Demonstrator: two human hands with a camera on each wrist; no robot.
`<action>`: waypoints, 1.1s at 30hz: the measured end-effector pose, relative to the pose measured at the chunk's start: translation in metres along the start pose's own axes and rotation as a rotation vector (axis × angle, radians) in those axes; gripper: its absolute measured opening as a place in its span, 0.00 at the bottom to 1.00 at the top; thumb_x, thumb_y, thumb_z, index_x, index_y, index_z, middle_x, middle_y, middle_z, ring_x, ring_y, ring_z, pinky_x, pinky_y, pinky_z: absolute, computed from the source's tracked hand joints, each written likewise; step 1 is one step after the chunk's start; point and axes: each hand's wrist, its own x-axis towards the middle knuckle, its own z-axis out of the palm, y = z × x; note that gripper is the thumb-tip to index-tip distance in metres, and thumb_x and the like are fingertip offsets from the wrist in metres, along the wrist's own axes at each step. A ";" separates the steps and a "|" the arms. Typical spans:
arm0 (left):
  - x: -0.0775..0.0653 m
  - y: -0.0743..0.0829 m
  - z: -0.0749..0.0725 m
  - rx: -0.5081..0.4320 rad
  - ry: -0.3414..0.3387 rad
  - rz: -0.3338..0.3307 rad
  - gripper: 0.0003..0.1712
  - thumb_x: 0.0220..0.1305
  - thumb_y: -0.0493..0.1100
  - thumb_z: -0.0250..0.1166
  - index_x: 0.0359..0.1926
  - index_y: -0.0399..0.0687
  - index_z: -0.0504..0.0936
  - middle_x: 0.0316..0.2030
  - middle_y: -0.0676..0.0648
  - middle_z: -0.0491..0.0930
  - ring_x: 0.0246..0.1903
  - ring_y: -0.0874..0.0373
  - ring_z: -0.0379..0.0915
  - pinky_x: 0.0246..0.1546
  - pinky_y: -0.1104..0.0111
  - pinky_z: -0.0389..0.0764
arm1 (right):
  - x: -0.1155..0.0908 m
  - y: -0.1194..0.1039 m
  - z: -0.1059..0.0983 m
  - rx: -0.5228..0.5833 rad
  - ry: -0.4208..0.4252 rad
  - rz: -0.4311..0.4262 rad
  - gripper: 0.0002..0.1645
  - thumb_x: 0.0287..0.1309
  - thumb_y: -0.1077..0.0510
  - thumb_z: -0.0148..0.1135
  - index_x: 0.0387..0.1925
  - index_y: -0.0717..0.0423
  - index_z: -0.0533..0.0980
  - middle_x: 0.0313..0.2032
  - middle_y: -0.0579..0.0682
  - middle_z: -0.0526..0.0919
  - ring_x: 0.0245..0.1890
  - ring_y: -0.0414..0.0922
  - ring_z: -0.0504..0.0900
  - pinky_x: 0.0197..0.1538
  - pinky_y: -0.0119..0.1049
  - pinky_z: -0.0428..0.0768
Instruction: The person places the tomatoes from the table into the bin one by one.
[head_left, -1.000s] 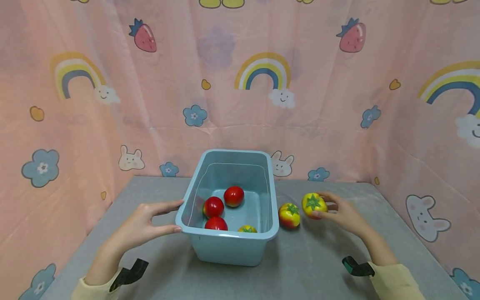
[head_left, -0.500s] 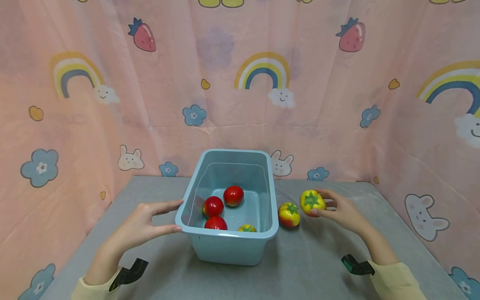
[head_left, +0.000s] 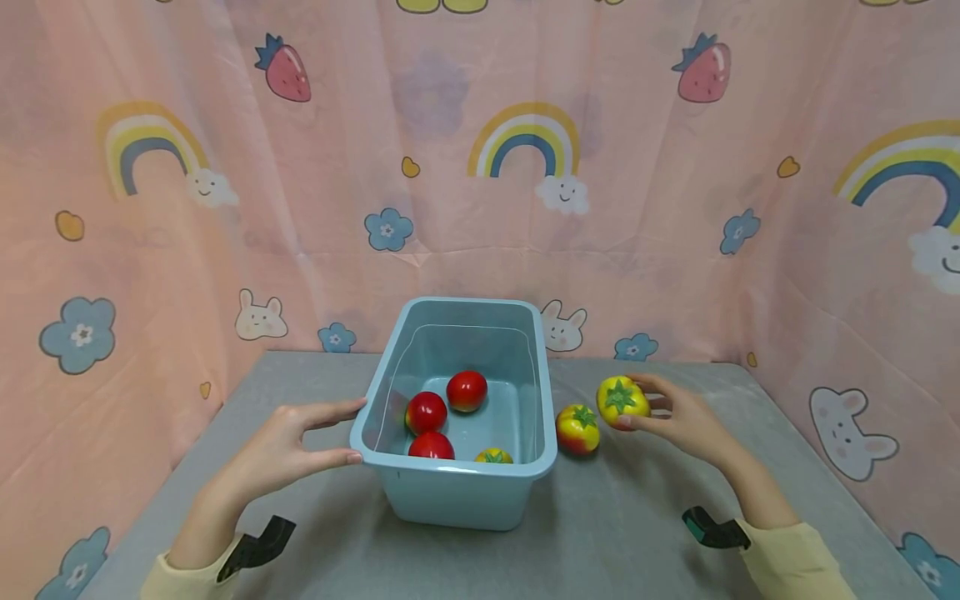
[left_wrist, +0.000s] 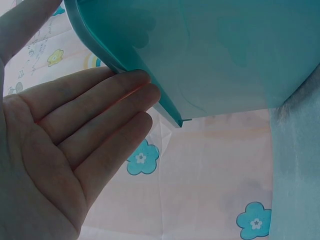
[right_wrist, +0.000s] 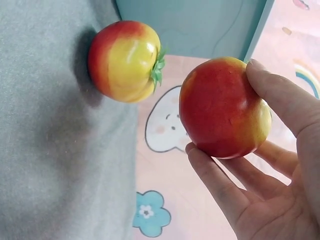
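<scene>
A yellow-and-red toy tomato (head_left: 623,401) with a green leafy top is pinched between the thumb and fingers of my right hand (head_left: 678,417). In the right wrist view its red underside faces the camera, raised above the table. A second such tomato (right_wrist: 125,61) rests on the table beside the light-blue plastic bin (head_left: 457,500). My left hand (head_left: 288,442) has straight fingers and thumb at the bin's left rim; the left wrist view shows the fingertips (left_wrist: 135,78) along that rim. Inside the bin lie several tomatoes, red ones (head_left: 467,391) and one with a yellow top (head_left: 494,456).
The bin stands upright on a grey cloth-covered table (head_left: 622,525). Behind and around the table hangs a pink curtain (head_left: 465,233) printed with rainbows, flowers and rabbits.
My right hand has moved slightly up and left with the tomato in its grip. The left hand, the bin and the other tomatoes stay in place.
</scene>
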 end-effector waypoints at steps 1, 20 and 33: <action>0.000 0.000 0.000 0.001 0.000 0.000 0.36 0.53 0.57 0.70 0.61 0.51 0.75 0.54 0.49 0.80 0.53 0.49 0.78 0.47 0.50 0.81 | 0.000 -0.001 0.000 -0.001 0.000 0.001 0.41 0.54 0.40 0.66 0.65 0.51 0.64 0.61 0.62 0.70 0.53 0.63 0.76 0.46 0.53 0.82; 0.000 0.000 0.000 0.000 -0.002 -0.006 0.36 0.53 0.57 0.70 0.61 0.51 0.75 0.55 0.49 0.80 0.53 0.49 0.78 0.47 0.50 0.80 | 0.001 -0.020 -0.005 0.009 0.000 -0.024 0.44 0.52 0.40 0.67 0.66 0.51 0.64 0.61 0.61 0.70 0.53 0.62 0.77 0.46 0.48 0.83; 0.000 -0.001 -0.001 0.001 0.001 0.007 0.35 0.53 0.56 0.70 0.61 0.51 0.75 0.54 0.49 0.80 0.53 0.50 0.78 0.48 0.51 0.80 | 0.000 -0.038 -0.007 -0.008 0.009 -0.075 0.44 0.50 0.40 0.69 0.65 0.51 0.65 0.61 0.59 0.72 0.52 0.60 0.78 0.45 0.43 0.84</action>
